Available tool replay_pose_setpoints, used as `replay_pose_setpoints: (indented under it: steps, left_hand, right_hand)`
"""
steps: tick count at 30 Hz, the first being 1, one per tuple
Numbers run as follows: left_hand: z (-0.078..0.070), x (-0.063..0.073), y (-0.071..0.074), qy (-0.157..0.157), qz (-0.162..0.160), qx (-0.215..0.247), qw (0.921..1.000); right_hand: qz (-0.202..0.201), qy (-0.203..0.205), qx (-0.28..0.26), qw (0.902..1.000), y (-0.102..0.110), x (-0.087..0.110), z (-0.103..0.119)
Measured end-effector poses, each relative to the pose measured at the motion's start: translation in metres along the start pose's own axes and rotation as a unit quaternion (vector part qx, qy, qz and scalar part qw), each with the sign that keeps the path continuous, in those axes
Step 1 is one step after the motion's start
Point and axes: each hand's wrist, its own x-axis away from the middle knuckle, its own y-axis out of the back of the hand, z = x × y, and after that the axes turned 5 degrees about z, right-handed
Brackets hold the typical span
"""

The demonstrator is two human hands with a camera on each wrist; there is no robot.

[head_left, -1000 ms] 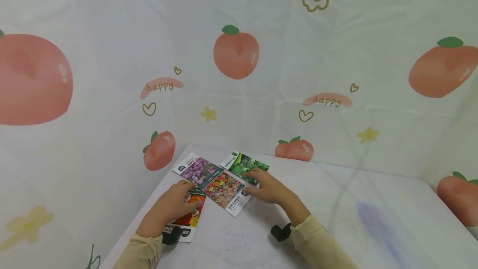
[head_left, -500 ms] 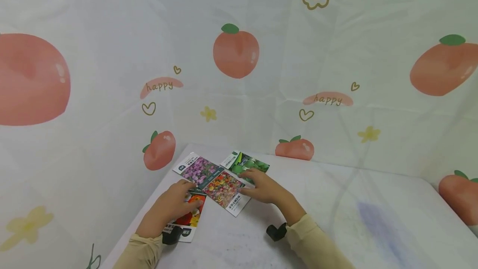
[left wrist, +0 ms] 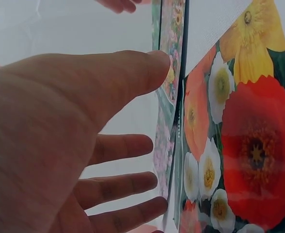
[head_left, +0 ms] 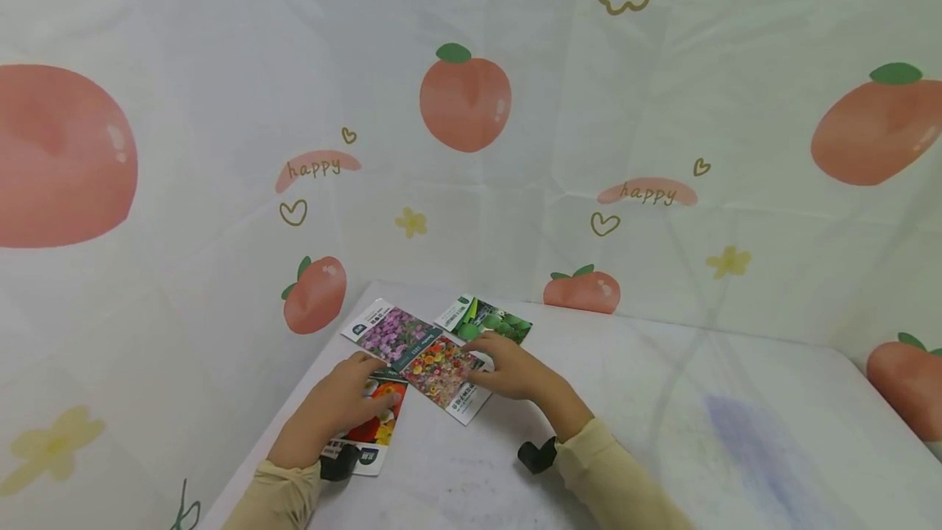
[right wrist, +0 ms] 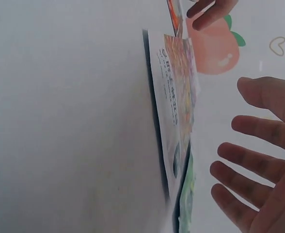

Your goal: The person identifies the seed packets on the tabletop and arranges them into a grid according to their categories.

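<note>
Several printed flower and plant packets overlap on the white table. My left hand (head_left: 334,403) is over the red poppy packet (head_left: 386,424), its thumb and fingers extended and spread apart; whether the fingertips touch it I cannot tell. Beyond lie a purple-flower packet (head_left: 393,338) and a mixed-flower packet (head_left: 441,370), set end to end. A packet with round green produce (head_left: 500,321) lies at the back, partly covered. My right hand (head_left: 518,370) hovers at the right side of the mixed-flower packet. In the right wrist view its fingers (right wrist: 254,162) are spread, apart from the packets and holding nothing.
A white cloth printed with peaches (head_left: 465,105) hangs behind and left of the table (head_left: 625,432). A bluish smudge (head_left: 758,448) marks the tabletop at right. Black wrist devices (head_left: 537,455) sit at both cuffs.
My right hand has drifted slightly left, from the green packet toward the mixed-flower packet. The left hand and the packets stay as they were; the view has tilted down a little.
</note>
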Motion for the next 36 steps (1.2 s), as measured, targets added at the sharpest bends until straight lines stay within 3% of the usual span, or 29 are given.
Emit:
replay_pose_setpoints:
  steps: [18,36]
  left_hand:
    - [-0.001,0.002,-0.001,0.008,0.003,0.015,0.9999]
    - [0.001,0.0,-0.002,0.01,0.007,0.002,0.9999]
  right_hand:
    - [0.02,0.029,0.016,0.9993,-0.008,-0.01,0.008]
    - [0.047,0.008,0.044,0.9979,-0.023,-0.024,0.013]
